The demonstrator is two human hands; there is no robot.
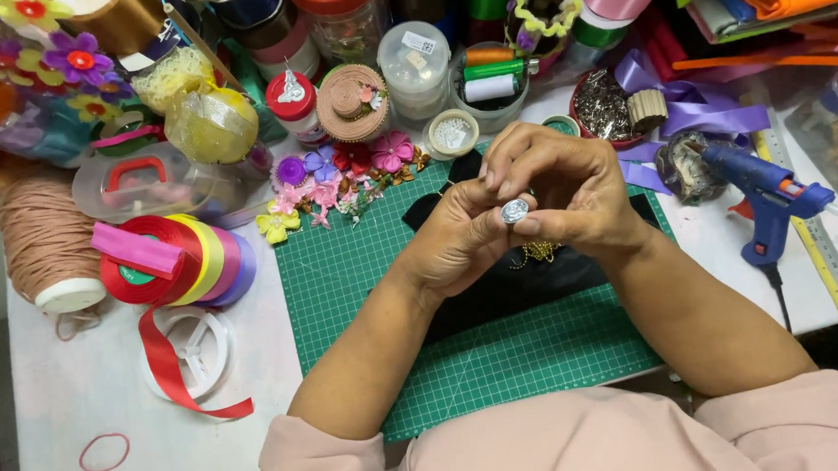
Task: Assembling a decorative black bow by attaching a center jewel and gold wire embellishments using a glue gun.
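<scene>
White table (80,402), green cutting mat (344,269), ribbon rolls (174,265), glue gun (768,200)

One glue gun (766,200), two hands (463,238)

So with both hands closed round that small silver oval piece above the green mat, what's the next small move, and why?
Probably lower the silver oval piece toward the black fabric on the green cutting mat. The left hand and right hand pinch it just above the fabric, where a bit of gold chain already lies.
</scene>
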